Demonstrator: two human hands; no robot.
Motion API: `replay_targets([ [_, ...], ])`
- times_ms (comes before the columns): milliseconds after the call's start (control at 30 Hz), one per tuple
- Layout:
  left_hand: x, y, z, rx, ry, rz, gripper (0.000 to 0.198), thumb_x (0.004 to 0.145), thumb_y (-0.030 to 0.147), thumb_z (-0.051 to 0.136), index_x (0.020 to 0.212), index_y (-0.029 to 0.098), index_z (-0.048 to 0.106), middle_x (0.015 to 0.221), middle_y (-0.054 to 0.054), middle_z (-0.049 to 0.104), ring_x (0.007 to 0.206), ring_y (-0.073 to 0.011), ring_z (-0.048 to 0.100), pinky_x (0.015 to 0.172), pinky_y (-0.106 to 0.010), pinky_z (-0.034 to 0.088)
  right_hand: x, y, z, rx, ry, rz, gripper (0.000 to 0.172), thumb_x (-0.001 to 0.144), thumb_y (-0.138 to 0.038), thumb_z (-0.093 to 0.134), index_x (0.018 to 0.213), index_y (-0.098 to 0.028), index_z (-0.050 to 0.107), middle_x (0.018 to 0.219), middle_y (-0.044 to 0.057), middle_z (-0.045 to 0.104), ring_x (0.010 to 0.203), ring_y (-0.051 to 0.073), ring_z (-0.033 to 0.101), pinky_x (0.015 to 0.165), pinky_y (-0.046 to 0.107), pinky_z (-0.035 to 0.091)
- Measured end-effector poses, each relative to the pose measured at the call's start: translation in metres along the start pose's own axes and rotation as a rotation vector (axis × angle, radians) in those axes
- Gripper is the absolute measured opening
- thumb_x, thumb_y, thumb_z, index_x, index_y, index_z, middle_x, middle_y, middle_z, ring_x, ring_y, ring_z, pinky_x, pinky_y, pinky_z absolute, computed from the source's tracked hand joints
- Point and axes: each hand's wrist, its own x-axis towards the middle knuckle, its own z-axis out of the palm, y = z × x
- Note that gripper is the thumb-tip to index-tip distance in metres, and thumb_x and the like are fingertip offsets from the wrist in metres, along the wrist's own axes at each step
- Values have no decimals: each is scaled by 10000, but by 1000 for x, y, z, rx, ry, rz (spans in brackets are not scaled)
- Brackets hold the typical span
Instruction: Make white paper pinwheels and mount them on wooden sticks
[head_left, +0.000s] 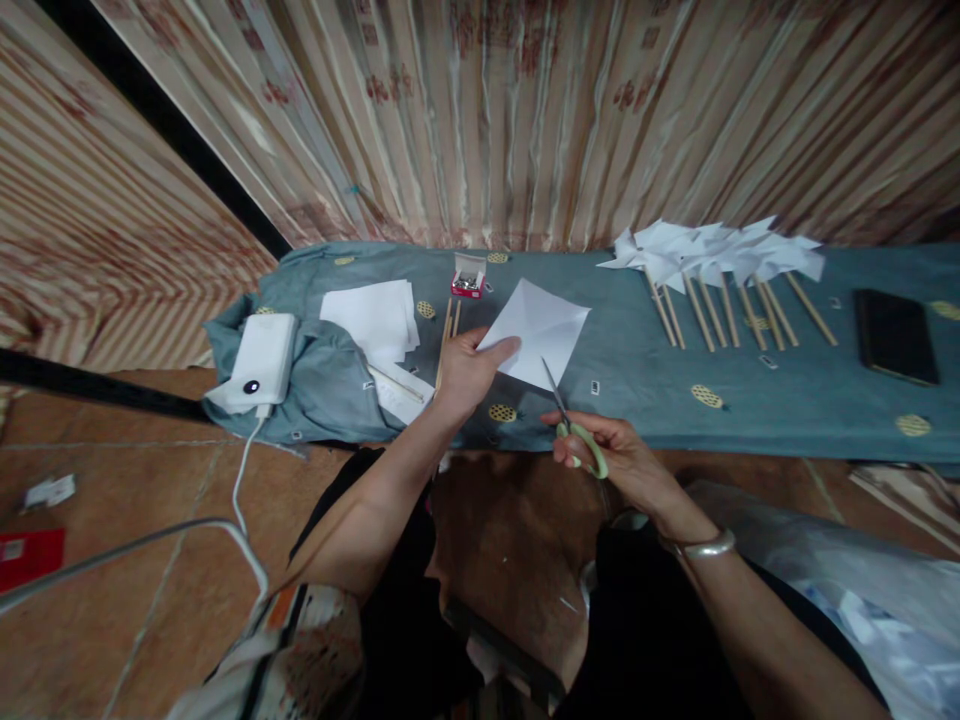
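Note:
My left hand [471, 368] pinches the left corner of a white square of paper [541, 322] with faint crease lines, held above the cloth. In my right hand [611, 452] is a pair of scissors [581, 440] with light green handles, my fingers through the loops. The tips of the blades lie at the paper's lower edge; whether they have cut into it I cannot tell. Just left of my left hand, thin wooden sticks [448, 325] lie partly under it. Behind them stands a small red open box [469, 280] of shiny metal pieces.
Several white paper pinwheels [720, 250] on wooden sticks lie in a row at the right, beside a dark phone [895, 336]. Loose white sheets [375, 312] and a white power bank [262, 360] with a cable are on the left. A pleated curtain [480, 120] hangs behind.

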Motion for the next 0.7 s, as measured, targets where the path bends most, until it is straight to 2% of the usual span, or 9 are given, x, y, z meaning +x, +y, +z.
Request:
replay_targets([
  [400, -1, 3, 1, -10, 6, 5, 267, 638, 334, 777, 821, 141, 755, 704, -21, 713, 588, -143, 604, 607, -275, 481, 1, 2, 1, 34, 8, 8, 520, 640, -567, 797, 996, -194, 727, 626, -23, 610, 540, 95, 535, 546, 246, 475],
  [700, -7, 6, 6, -97, -36, -74, 246, 598, 294, 781, 779, 134, 738, 660, -9, 695, 549, -130, 595, 536, -250, 479, 1, 1, 1, 23, 24, 12, 519, 642, -562, 798, 1000, -192, 733, 644, -5, 653, 567, 103, 560, 553, 241, 478],
])
